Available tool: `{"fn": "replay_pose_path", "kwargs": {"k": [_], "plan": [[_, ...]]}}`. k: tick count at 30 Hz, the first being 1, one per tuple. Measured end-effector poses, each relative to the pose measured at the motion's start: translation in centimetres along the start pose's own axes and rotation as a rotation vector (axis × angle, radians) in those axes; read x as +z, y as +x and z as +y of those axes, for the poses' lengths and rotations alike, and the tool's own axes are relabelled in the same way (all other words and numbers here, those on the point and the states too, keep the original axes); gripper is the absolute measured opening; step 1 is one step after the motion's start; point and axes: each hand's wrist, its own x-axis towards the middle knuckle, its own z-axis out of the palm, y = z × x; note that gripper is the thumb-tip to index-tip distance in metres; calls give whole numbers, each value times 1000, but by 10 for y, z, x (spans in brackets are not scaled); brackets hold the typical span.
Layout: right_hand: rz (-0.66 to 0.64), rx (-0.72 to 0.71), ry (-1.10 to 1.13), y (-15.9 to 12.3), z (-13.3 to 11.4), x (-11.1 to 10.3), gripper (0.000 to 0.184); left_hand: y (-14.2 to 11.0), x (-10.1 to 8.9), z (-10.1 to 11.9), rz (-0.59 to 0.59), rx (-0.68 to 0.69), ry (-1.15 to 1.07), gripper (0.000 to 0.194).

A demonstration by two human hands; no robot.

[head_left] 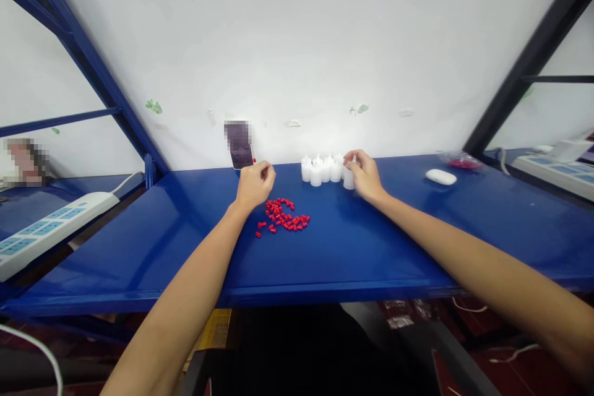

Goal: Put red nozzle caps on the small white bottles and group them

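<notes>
My left hand (254, 184) hovers over the blue table (185, 247) with its fingers curled in a pinch, just behind a heap of several small red pieces (282, 216); what it pinches is too small to see. My right hand (364, 174) is closed around a small white candle-shaped piece (348, 179) at the right end of a cluster of several white candle-shaped pieces (321, 170) standing near the wall.
A phone (241, 147) leans against the white wall behind my left hand. A white oval case (440, 177) and a clear bag with red pieces (459, 163) lie to the right. White power strips (51, 226) sit on side shelves left and right (554, 168).
</notes>
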Motion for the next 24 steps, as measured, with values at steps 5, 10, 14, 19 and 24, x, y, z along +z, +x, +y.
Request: {"fn": "replay_pose_path", "kwargs": {"k": [5,10,14,19,24], "plan": [[33,2,72,-8,-9,1,13,-1,0,3,-93,4,40,26],[-211,2,312,-22,-26,11,13,1,-1,2,-265,42,34,27],[-361,86,490,-35,-38,19,15,4,-6,-1,-562,59,-78,26],[-438,271,608,-38,-40,25,20,4,-12,1,-672,22,-191,19],[-501,384,653,-34,-42,27,23,3,-11,9,-737,67,-223,19]]}}
